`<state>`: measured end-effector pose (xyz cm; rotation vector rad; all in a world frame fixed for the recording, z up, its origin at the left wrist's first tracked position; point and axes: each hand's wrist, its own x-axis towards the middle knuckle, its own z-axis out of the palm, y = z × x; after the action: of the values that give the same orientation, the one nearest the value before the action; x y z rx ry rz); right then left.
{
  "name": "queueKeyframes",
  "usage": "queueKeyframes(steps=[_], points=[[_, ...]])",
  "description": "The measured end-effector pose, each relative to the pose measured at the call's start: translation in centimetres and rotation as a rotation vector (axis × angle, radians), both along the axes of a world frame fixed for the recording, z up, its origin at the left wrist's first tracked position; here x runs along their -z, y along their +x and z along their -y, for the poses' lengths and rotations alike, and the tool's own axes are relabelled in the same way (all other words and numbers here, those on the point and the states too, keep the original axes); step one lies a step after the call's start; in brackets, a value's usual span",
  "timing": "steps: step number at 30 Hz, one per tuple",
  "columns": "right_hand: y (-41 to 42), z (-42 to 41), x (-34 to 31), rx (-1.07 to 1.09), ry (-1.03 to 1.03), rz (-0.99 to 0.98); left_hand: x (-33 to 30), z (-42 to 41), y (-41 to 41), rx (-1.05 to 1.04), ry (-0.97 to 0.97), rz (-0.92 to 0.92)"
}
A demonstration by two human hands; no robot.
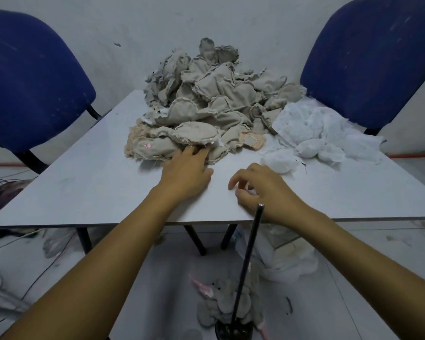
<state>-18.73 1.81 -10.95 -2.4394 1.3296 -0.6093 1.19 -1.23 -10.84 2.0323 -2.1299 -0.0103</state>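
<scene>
A pile of beige fabric shells (219,94) is heaped at the upper centre of the frame, at the far side of the grey worktop (96,180). The nearest shell (195,132) lies flat at the front of the heap, just above the middle of the frame. It is touched at its frayed lower edge by the left hand (185,171), whose grip is spread, with the fingers laid out nearly straight and nothing yet clasped.

The right hand (260,190) is held right of centre over bare worktop. Its fingers are loosely curled, and it cannot be told whether a wisp of white is pinched in that grip. White filling (312,128) is piled at the right of the heap.

The shell is judged to be light, limp and unstuffed, so it is likely to fold and drag its neighbours along when lifted. A pinch at the stitched rim, where the cloth is doubled, is advised, and the loose threads are best avoided. A black rod (248,261) stands at the lower centre.
</scene>
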Motion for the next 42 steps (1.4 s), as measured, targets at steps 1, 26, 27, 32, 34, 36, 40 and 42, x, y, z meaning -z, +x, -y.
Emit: queueKeyframes(steps=[1, 26, 27, 32, 34, 36, 40, 42], points=[[0.2, 0.1, 0.4, 0.021, -0.022, 0.006, 0.1, 0.2, -0.1, -0.008, -0.027, 0.009], [3.6, 6.3, 1.7, 0.109, -0.293, 0.133, -1.3, 0.3, 1.6, 0.147, -0.111, -0.762], [3.6, 6.3, 1.4, 0.124, -0.286, 0.261, -1.5, 0.3, 1.7, 0.140, -0.127, -0.811], [4.2, 5.8, -1.7, 0.129, 0.408, 1.395, -2.5, 0.0, 1.7, 0.118, 0.005, -1.223], [3.8, 6.2, -2.5, 0.126, 0.613, 1.571, -2.8, -0.1, 1.4, 0.170, 0.000, -1.192], [3.3, 6.3, -2.8, 0.111, 0.741, 1.645, -3.2, -0.1, 0.9, 0.228, -0.008, -1.136], [2.7, 5.9, -3.1, -0.012, 0.874, 1.784, -3.4, -0.2, -0.3, 0.212, -0.198, -1.146], [2.4, 5.3, -3.0, -0.057, 0.798, 1.722, -3.3, -0.2, -0.5, 0.186, -0.261, -1.183]])
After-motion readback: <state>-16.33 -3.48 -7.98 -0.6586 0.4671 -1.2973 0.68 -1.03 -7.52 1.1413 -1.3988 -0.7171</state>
